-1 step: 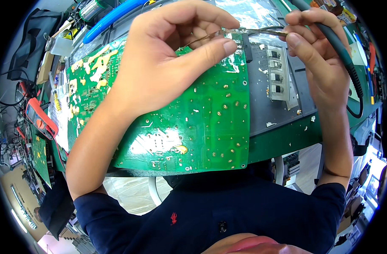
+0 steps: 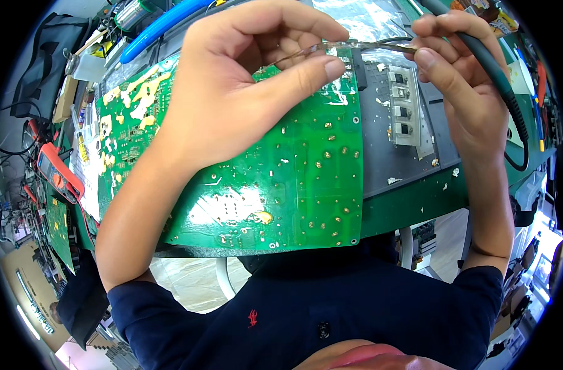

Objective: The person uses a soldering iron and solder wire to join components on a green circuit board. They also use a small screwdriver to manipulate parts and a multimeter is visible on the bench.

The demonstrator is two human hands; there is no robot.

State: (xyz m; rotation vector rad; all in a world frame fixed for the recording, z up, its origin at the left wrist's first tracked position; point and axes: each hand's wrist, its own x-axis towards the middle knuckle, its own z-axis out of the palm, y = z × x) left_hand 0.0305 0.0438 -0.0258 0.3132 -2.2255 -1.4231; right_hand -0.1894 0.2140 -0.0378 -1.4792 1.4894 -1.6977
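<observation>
A thin brownish metallic strip (image 2: 380,45) stretches between my two hands above the far edge of a large green circuit board (image 2: 318,191). My left hand (image 2: 232,92) is curled around the strip's left part, with thumb and forefinger on either side of it. At the other end, my right hand (image 2: 463,80) pinches the strip between thumb and fingertips. A dark soldering-iron-like handle (image 2: 484,58) with a ribbed cable sleeve also lies in the right hand; its tip is out of view. Pale yellow blobs coat the board's left side, and solder joints dot its right.
Right of the board, a grey mat (image 2: 380,166) bears a light strip of black components (image 2: 403,114) and white crumbs. A red-and-grey multimeter (image 2: 59,176) lies at left. Farther back are a blue tube (image 2: 161,31) and a solder spool (image 2: 132,15). The green table edge (image 2: 411,203) faces me.
</observation>
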